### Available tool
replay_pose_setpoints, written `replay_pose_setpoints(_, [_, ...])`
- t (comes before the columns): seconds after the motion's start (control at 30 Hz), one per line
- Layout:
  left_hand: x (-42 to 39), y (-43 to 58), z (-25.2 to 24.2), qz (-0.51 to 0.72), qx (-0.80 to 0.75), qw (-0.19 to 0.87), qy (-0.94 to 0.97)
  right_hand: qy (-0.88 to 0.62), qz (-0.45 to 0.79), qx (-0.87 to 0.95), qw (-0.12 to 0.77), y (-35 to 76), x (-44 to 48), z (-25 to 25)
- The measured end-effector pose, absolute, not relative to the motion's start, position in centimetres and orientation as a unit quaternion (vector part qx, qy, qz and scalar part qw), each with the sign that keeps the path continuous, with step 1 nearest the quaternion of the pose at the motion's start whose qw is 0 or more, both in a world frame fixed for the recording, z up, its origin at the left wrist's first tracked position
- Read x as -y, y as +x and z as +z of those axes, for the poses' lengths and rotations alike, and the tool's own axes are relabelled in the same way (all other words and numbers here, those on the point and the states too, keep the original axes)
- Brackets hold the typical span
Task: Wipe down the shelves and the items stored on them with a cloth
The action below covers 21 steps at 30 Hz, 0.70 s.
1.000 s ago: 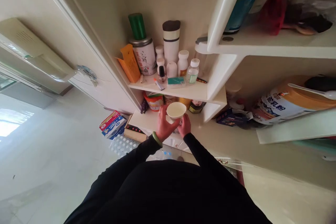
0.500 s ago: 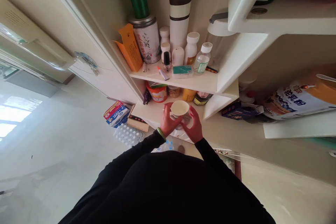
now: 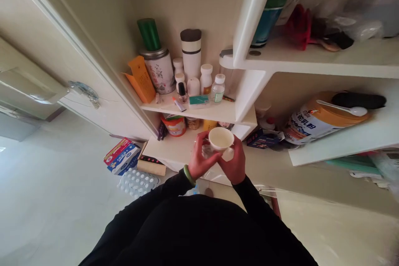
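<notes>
A small white cup [image 3: 221, 138] is upright between my two hands, its open mouth facing up. My left hand [image 3: 201, 157] curls round its left side, with a pale green bangle at the wrist. On the opposite side my right hand [image 3: 235, 161] wraps the cup, and the thumbs come close together in front of it. Something pale and shiny shows beneath the cup by my left fingers, too unclear to name. Both hands are just above the lower shelf [image 3: 170, 151].
Bottles, a tea tin [image 3: 160, 70], a tumbler [image 3: 191, 56] and an orange box [image 3: 141, 79] crowd the shelf above. Behind my hands stands a red-and-white tub [image 3: 174, 125]. Boxes [image 3: 121, 156] and a bottle pack [image 3: 139, 181] lie at left. A large orange-lidded can [image 3: 307, 118] occupies the right compartment.
My view has turned to the right and now shows more of the right-hand shelves. The cup has come a little nearer to me, still between both hands.
</notes>
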<state>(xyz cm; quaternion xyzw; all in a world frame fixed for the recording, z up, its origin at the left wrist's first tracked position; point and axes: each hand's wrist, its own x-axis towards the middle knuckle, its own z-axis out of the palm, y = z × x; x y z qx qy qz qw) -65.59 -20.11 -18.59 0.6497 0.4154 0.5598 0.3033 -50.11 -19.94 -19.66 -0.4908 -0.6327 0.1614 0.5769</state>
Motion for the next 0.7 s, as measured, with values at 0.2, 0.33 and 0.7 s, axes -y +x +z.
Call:
replay_pose_setpoints(0.2, [18.9, -67.0, -22.2, 0.485, -0.404, 0.273, 0.726, -0.472, 0.116, 0.614, 0.622, -44.1, 20.8, -12.6])
replay_pose_setpoints(0.33, [16.9, -68.0, -27.7, 0.295, -0.519, 0.219, 0.772, -0.435, 0.059, 0.607, 0.662, -38.8, 20.3, -5.7])
replay_pose_setpoints(0.7, [15.8, -70.4, -31.3, 0.016, -0.600, 0.233, 0.765, -0.511, -0.137, 0.586, 0.615, -24.8, 12.8, 6.7])
